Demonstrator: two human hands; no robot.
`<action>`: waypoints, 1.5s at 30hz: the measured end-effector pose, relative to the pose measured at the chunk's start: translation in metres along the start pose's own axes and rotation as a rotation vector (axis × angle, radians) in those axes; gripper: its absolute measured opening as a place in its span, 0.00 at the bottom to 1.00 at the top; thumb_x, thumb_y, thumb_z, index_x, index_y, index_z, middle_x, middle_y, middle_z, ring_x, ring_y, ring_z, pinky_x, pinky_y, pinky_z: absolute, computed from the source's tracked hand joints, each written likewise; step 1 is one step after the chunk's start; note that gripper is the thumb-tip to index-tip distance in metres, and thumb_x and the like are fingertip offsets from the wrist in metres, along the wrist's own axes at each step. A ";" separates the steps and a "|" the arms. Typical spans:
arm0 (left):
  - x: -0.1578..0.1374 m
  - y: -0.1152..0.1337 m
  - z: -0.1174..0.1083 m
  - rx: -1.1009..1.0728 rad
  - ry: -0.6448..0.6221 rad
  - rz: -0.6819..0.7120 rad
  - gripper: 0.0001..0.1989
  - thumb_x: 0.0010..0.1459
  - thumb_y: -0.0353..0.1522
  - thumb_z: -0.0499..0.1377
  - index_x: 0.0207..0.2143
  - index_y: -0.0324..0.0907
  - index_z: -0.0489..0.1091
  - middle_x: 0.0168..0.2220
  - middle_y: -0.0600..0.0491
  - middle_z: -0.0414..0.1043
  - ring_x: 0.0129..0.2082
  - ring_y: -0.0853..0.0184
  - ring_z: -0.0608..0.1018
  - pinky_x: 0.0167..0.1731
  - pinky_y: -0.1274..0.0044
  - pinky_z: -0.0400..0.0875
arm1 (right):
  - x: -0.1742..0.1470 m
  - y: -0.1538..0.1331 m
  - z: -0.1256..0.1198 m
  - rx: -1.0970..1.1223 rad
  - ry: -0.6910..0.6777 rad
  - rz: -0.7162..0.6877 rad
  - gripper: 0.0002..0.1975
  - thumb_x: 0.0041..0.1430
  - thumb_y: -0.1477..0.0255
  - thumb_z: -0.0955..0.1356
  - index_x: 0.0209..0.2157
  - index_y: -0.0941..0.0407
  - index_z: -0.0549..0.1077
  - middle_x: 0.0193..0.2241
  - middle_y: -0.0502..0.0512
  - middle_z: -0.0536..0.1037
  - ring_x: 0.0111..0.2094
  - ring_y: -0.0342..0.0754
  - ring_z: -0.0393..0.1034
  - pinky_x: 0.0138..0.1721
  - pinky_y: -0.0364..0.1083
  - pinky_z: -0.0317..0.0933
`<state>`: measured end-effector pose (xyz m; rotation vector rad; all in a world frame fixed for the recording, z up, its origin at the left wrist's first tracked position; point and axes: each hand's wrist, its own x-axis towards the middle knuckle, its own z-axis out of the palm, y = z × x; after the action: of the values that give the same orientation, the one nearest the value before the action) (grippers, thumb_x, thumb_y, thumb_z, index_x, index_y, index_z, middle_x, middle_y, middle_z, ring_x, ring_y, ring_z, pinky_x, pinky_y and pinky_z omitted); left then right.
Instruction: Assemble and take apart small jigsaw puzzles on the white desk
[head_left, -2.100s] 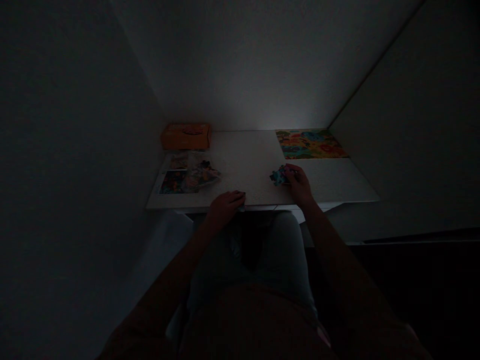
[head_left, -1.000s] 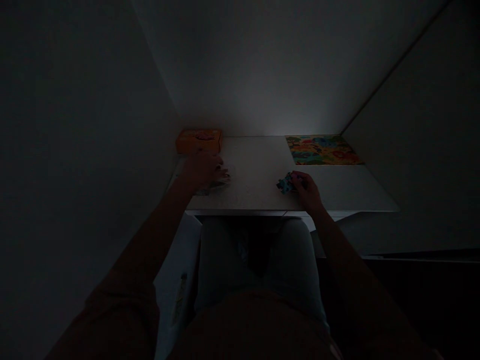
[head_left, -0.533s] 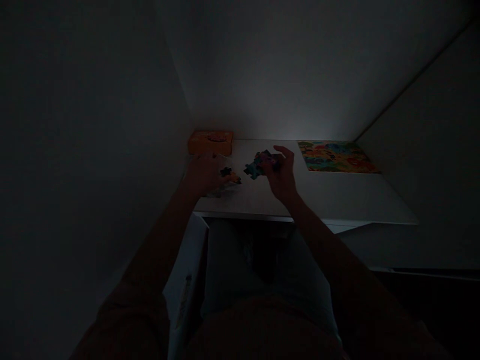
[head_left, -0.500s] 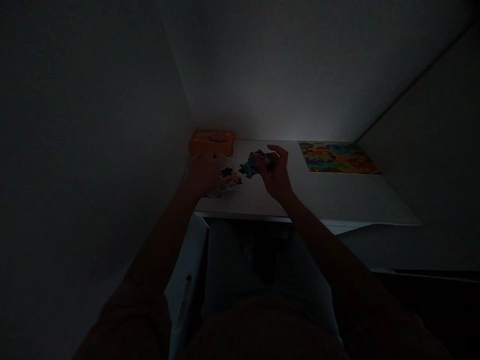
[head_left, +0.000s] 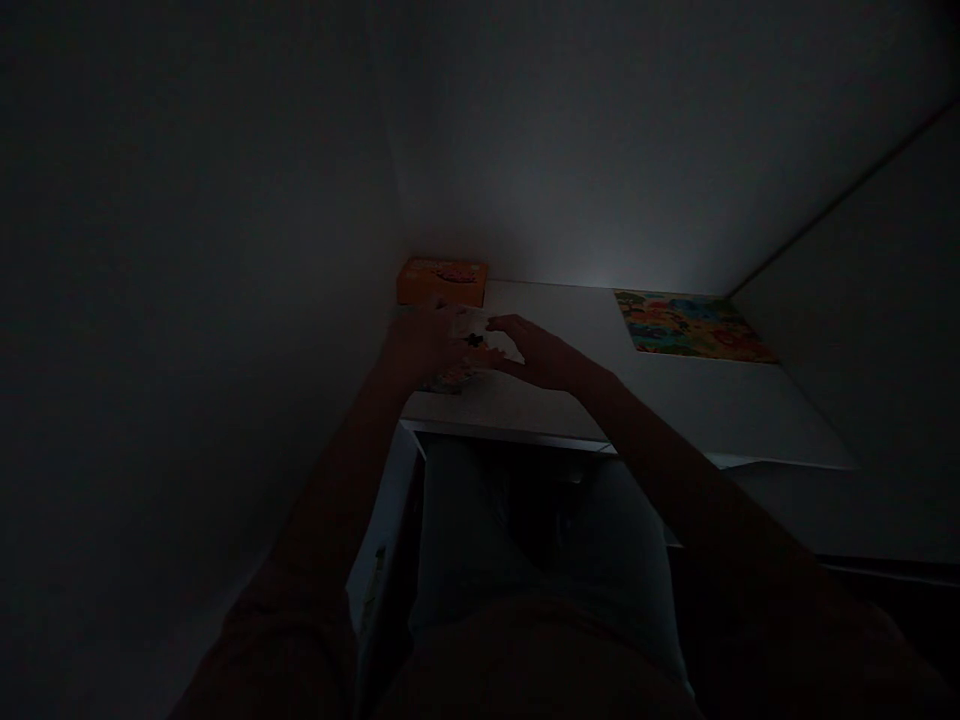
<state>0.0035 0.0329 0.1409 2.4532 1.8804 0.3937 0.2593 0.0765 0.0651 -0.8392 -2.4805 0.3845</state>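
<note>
In the dim head view, my left hand (head_left: 424,345) is closed on a clear plastic bag (head_left: 471,322) at the left of the white table. Puzzle pieces (head_left: 452,378) show in the bag, below and beside the fingers; a dark piece (head_left: 475,340) is visible near the bag's right side. My right hand (head_left: 541,356) is at that side, thumb and forefinger apart in a C shape, with nothing visible between them. Whether its fingertips touch the bag is too dark to tell.
An orange box (head_left: 442,283) stands at the back left against the wall, just behind my left hand. A colourful picture sheet (head_left: 694,325) lies flat at the back right. The white table (head_left: 675,400) has its front edge close to my legs.
My right hand has moved left to the bag. The joined puzzle pieces it held are out of its fingers and no longer seen there. My left hand stays at the bag; the view shifted slightly.
</note>
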 end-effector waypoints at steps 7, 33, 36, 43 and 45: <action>-0.010 -0.024 0.015 -0.305 0.201 -0.015 0.16 0.75 0.43 0.62 0.46 0.43 0.85 0.49 0.47 0.81 0.40 0.63 0.81 0.48 0.70 0.77 | -0.029 0.013 -0.011 -0.367 -0.039 0.008 0.15 0.73 0.57 0.76 0.46 0.55 0.85 0.72 0.63 0.65 0.71 0.68 0.57 0.70 0.66 0.55; -0.071 -0.066 0.176 -0.244 0.510 -0.344 0.23 0.75 0.50 0.56 0.54 0.39 0.71 0.52 0.35 0.78 0.55 0.44 0.79 0.60 0.55 0.73 | 0.050 0.040 -0.060 0.088 0.249 0.371 0.21 0.75 0.58 0.68 0.48 0.61 0.84 0.39 0.60 0.82 0.32 0.45 0.77 0.40 0.44 0.72; -0.071 -0.061 0.177 -0.231 0.514 -0.388 0.31 0.70 0.54 0.61 0.57 0.36 0.68 0.55 0.32 0.75 0.56 0.42 0.77 0.62 0.54 0.72 | 0.073 0.044 -0.056 0.121 0.274 0.303 0.23 0.76 0.55 0.68 0.49 0.62 0.82 0.42 0.61 0.82 0.33 0.43 0.76 0.40 0.43 0.71; -0.073 -0.049 0.172 -0.152 0.468 -0.411 0.53 0.63 0.58 0.69 0.72 0.28 0.58 0.67 0.24 0.68 0.68 0.35 0.71 0.70 0.51 0.64 | 0.145 0.009 0.001 0.045 0.230 -0.146 0.20 0.80 0.58 0.66 0.48 0.60 0.82 0.50 0.64 0.78 0.51 0.51 0.74 0.58 0.51 0.70; -0.074 -0.048 0.171 -0.144 0.484 -0.387 0.51 0.62 0.58 0.70 0.70 0.30 0.61 0.67 0.25 0.68 0.68 0.35 0.71 0.70 0.50 0.64 | 0.145 -0.006 0.024 0.111 0.007 -0.231 0.19 0.79 0.56 0.68 0.50 0.57 0.83 0.52 0.62 0.78 0.56 0.52 0.74 0.63 0.53 0.68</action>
<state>-0.0231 -0.0018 -0.0467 1.9555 2.3306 1.1299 0.1434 0.1603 0.0997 -0.5017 -2.4886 0.4309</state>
